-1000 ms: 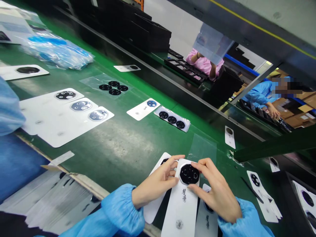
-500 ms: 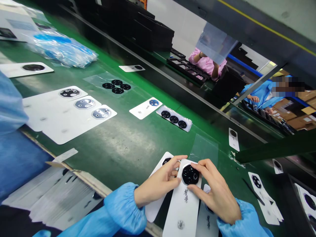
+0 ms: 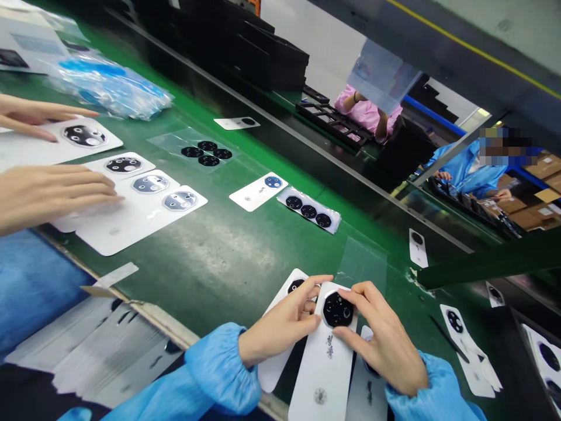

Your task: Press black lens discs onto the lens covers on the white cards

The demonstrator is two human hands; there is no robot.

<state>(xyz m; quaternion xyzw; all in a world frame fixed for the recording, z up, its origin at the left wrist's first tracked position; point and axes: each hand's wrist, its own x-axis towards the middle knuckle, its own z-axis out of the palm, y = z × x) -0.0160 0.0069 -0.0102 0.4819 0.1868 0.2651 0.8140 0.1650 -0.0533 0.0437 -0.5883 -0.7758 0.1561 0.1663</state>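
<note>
A white phone back cover with dark lettering and a round seal lies tilted in front of me. Near its top sits a black camera lens cover. My left hand grips the cover's upper left edge, fingers behind and thumb on the front. Against the rim of the lens cover, my right hand has its thumb below and index finger above. Another white back cover rests under my left hand. A third, greyish cover is partly hidden below my right hand.
A co-worker's hands press on white covers at left. Bagged black lens covers and a single cover lie on the green table. Behind runs a dark conveyor. A green post slants in at right.
A co-worker's hands have come in at the left, bringing another white cover. Covers on the conveyor have shifted slightly right. My own hands stay almost where they were.
</note>
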